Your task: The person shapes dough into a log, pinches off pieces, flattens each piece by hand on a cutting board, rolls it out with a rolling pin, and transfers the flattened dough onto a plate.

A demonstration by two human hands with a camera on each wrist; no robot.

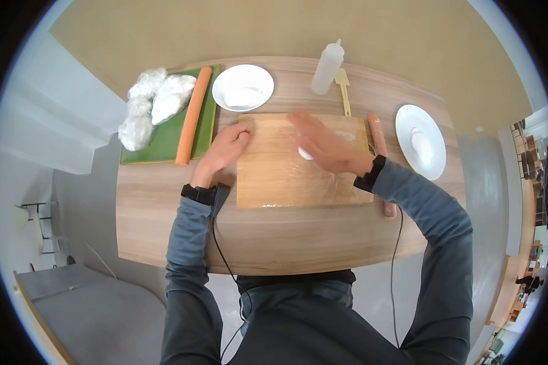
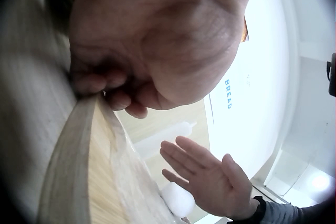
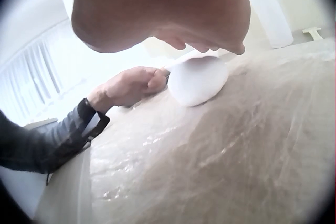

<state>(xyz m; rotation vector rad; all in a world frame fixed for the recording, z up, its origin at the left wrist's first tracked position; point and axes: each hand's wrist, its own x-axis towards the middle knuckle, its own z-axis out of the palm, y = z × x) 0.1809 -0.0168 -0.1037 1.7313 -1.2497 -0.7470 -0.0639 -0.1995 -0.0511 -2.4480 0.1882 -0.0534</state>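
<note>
A wooden board [image 1: 274, 182] covered in clear film lies at the middle of the table. My left hand [image 1: 228, 146] grips the board's left edge, its fingers curled round it in the left wrist view. On the film stands a smooth white lump [image 3: 197, 81], mostly hidden under my right hand [image 1: 323, 145] in the head view. The right hand is blurred there; in the left wrist view the right hand [image 2: 212, 179] shows straight fingers, held beside and above the lump [image 2: 178, 200]. Whether the palm touches the lump cannot be told.
Behind the board are a white bowl [image 1: 243, 73], a squeeze bottle [image 1: 327, 68] and a pale scraper [image 1: 344, 97]. At left a green tray [image 1: 164, 141] holds an orange roller [image 1: 194, 115] and wrapped white bags [image 1: 172, 98]. To the right are a pinkish roller [image 1: 377, 134] and another bowl [image 1: 435, 161].
</note>
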